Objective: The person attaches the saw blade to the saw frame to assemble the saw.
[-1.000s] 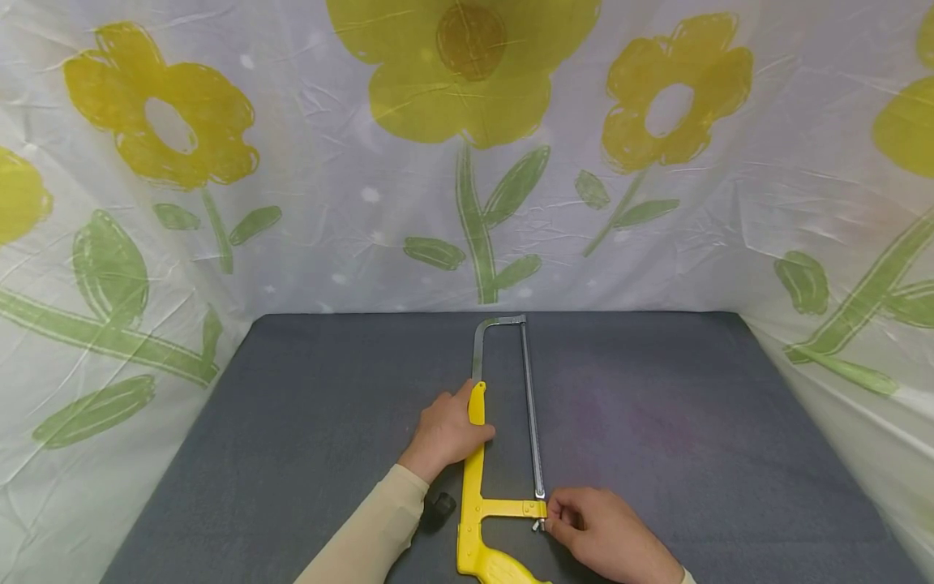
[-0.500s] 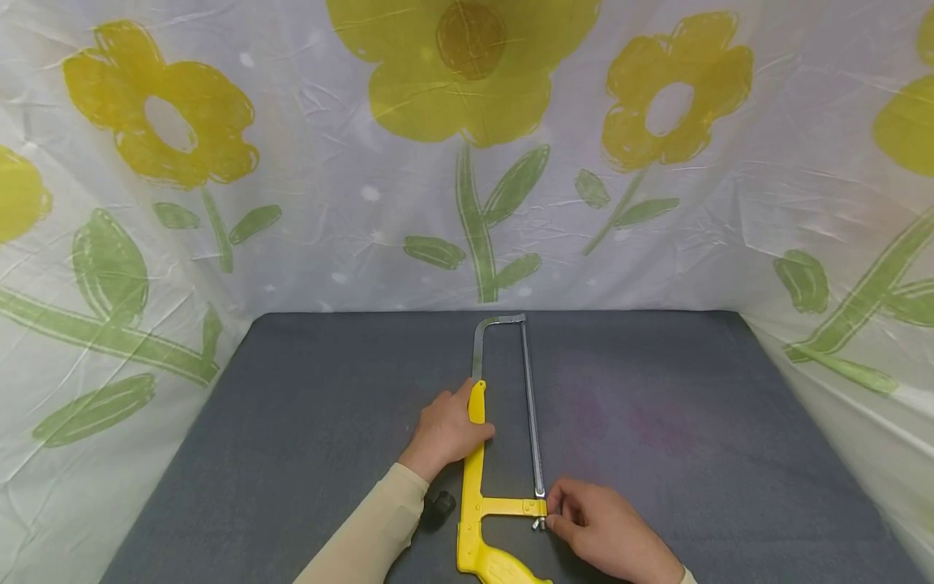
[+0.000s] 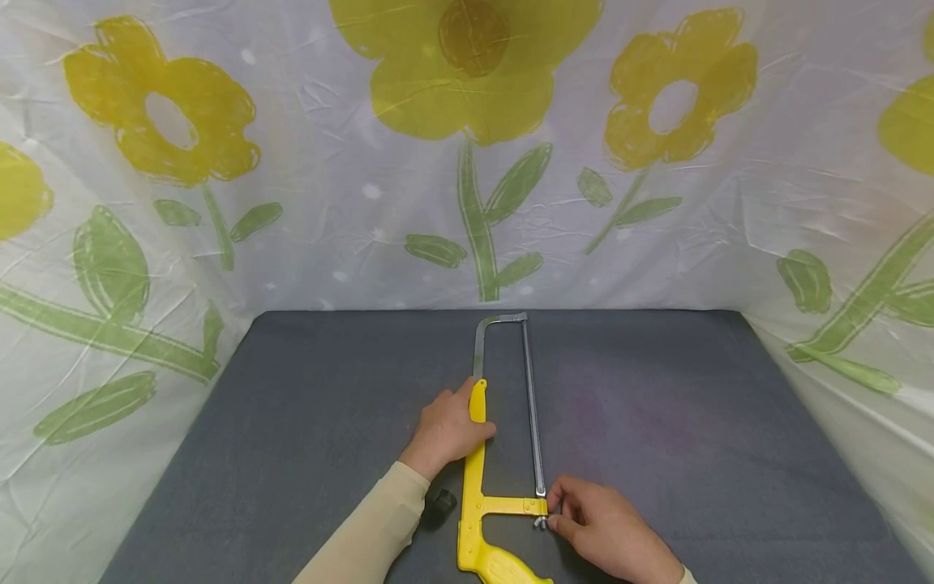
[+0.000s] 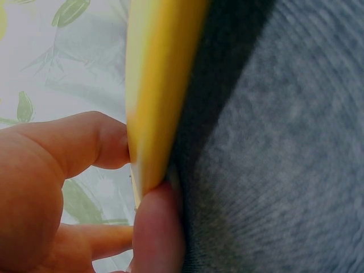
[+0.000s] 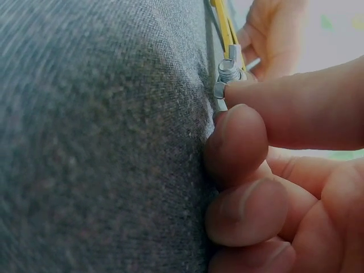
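A hacksaw (image 3: 474,478) with a yellow frame and handle lies lengthwise on the dark grey cloth, its handle toward me. The silver blade side (image 3: 533,405) faces right. My left hand (image 3: 447,428) grips the yellow part of the frame, thumb over the top; in the left wrist view, the yellow bar (image 4: 162,85) sits between thumb and fingers. My right hand (image 3: 609,523) is at the near end of the blade, its thumb and curled index finger at the wing nut (image 3: 540,523). The right wrist view shows the thumb tip against this wing nut (image 5: 229,69).
A small black object (image 3: 441,508) shows beside the left sleeve (image 3: 372,527). The table's grey cloth (image 3: 693,438) runs back to a white curtain (image 3: 350,203) printed with yellow flowers, which hangs behind and on both sides.
The right thumb and index finger have shifted slightly at the wing nut, whose wings stand at a somewhat different angle. The left hand and the hacksaw have kept their places.
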A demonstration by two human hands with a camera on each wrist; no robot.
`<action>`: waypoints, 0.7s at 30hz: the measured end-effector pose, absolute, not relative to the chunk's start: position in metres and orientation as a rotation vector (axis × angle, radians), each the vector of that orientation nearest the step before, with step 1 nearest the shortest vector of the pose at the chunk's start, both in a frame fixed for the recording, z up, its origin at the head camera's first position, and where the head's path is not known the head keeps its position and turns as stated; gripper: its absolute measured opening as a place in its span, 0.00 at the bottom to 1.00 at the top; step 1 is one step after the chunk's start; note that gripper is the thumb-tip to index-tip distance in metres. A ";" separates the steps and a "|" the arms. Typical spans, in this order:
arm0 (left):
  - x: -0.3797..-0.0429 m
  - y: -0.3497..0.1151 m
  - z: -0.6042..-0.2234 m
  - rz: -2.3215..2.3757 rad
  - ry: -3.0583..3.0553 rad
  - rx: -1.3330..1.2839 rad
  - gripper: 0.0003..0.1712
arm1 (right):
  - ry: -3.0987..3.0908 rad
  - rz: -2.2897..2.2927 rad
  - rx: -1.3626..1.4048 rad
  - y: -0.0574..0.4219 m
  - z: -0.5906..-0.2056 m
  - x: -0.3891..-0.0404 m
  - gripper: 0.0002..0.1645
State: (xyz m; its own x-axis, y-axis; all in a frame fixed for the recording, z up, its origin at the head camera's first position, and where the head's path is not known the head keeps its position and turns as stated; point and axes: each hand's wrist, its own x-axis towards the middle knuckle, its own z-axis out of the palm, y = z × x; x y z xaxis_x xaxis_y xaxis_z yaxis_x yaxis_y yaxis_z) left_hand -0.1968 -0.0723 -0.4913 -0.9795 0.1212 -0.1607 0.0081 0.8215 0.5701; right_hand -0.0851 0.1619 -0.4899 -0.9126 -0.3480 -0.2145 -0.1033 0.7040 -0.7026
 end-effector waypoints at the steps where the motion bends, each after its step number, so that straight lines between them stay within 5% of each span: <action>1: -0.197 -0.072 -0.491 0.876 2.815 0.102 0.49 | 2.586 -1.032 -0.355 0.162 -0.490 -0.085 0.06; 21: -0.197 -0.072 -0.491 0.865 2.827 0.101 0.49 | 2.540 -1.042 -0.317 0.162 -0.490 -0.086 0.07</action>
